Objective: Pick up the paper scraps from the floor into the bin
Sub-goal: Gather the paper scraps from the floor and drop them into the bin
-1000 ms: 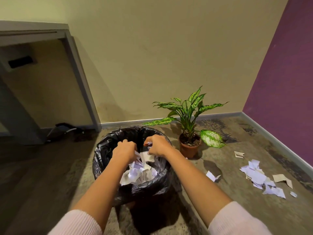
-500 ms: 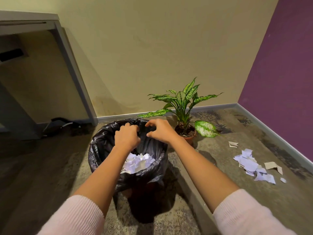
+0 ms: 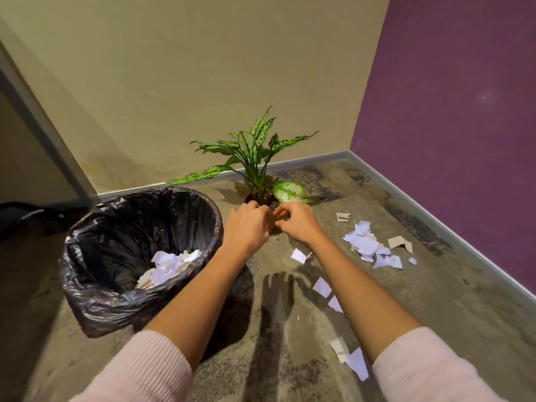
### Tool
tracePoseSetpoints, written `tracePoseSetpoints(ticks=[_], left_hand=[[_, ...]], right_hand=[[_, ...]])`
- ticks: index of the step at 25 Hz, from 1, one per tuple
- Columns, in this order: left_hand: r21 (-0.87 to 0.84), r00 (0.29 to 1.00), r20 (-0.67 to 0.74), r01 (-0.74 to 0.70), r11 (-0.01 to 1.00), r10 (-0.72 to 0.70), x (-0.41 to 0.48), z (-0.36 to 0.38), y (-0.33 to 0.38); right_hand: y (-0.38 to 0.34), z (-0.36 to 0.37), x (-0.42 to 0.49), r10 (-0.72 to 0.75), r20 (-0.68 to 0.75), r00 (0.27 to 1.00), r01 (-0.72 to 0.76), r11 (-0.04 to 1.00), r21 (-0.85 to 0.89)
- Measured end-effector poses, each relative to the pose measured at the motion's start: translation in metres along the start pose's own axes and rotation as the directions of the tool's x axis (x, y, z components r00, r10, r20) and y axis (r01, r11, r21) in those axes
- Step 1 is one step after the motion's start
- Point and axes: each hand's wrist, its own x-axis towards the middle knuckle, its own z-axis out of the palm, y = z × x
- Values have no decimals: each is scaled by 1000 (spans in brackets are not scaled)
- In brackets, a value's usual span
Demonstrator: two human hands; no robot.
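Observation:
The bin, lined with a black bag, stands on the floor at the left and holds several white paper scraps. My left hand and my right hand hover close together just right of the bin's rim, in front of the plant pot. The fingers of both are curled inward and no paper shows in them. A pile of white scraps lies on the floor to the right of my hands. Single scraps lie nearer me: one between my forearms and another by my right forearm.
A potted plant stands against the beige wall just beyond my hands, its pot hidden behind them. The purple wall and its skirting close off the right side. A grey table leg slants at the left. More scraps lie by my right sleeve.
Both hands have left the bin's opening and moved right, toward the plant. The scraps they held a second ago now lie in the bin. My view has turned right and down.

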Motion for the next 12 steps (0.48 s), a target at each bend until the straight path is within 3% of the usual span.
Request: tracePoseSetpoints(ticks=[6, 12], left_hand=[[-20, 984, 179, 29, 999, -25, -11, 83, 16], [-26, 933, 336, 143, 989, -126, -17, 159, 4]], right_hand=[[95, 29, -12, 160, 57, 985, -161, 987, 10], [165, 75, -12, 223, 102, 970, -218, 974, -52]])
